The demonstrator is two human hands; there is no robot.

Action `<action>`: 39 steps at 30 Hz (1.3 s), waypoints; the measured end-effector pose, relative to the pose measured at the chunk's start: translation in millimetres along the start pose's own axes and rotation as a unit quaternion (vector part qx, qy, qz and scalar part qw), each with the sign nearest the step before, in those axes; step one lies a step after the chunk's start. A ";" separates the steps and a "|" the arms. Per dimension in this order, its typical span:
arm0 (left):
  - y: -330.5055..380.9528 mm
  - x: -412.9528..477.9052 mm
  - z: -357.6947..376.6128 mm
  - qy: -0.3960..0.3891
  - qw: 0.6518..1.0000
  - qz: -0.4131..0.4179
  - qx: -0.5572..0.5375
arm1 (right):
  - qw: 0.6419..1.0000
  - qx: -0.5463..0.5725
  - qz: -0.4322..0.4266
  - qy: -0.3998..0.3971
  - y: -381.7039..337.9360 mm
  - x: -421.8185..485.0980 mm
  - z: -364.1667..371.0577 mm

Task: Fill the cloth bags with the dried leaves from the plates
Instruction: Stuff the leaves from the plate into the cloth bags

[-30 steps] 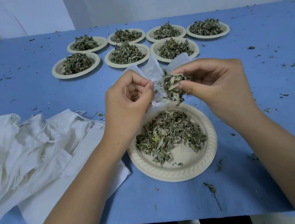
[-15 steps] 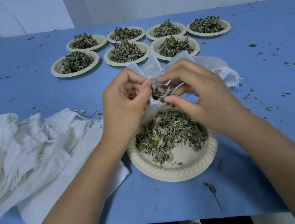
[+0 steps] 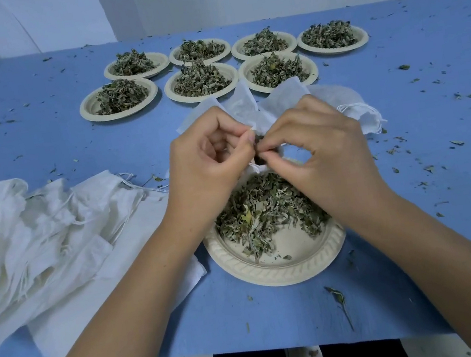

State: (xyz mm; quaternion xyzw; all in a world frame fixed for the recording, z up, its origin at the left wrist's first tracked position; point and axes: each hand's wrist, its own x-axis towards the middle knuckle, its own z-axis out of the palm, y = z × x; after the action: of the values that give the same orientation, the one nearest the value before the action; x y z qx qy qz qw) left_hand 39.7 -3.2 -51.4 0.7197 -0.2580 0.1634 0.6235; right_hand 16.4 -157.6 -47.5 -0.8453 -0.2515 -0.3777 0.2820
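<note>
A cream paper plate (image 3: 277,272) lies in front of me with a thin heap of dried leaves (image 3: 265,204) on it. Just above its far rim my left hand (image 3: 211,163) pinches the mouth of a white cloth bag (image 3: 251,109), whose body lies behind both hands. My right hand (image 3: 321,151) has its fingertips curled around a small wad of leaves at the bag's mouth. The opening itself is mostly hidden between the two hands.
Several more plates of dried leaves (image 3: 199,82) stand in two rows at the back of the blue table (image 3: 41,139). A pile of white cloth bags (image 3: 49,240) lies at the left. Another white bag (image 3: 361,112) lies behind my right hand. Leaf crumbs are scattered about.
My right hand has moved left and down with its pinch of leaves, from beside the bag to its mouth. Less of the leaf wad shows now. The left hand has stayed holding the bag.
</note>
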 end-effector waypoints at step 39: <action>2.0 1.7 0.0 0.000 0.989 -0.086 -0.116 | 0.967 -0.085 -0.041 -0.235 -7.6 2.7 -2.5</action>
State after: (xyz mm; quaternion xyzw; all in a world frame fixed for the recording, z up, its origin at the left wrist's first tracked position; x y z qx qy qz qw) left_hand 40.0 -3.7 -48.8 0.6618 -0.2119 0.0781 0.7149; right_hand 11.9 -153.3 -41.8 -0.9201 -0.3123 -0.1997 0.1262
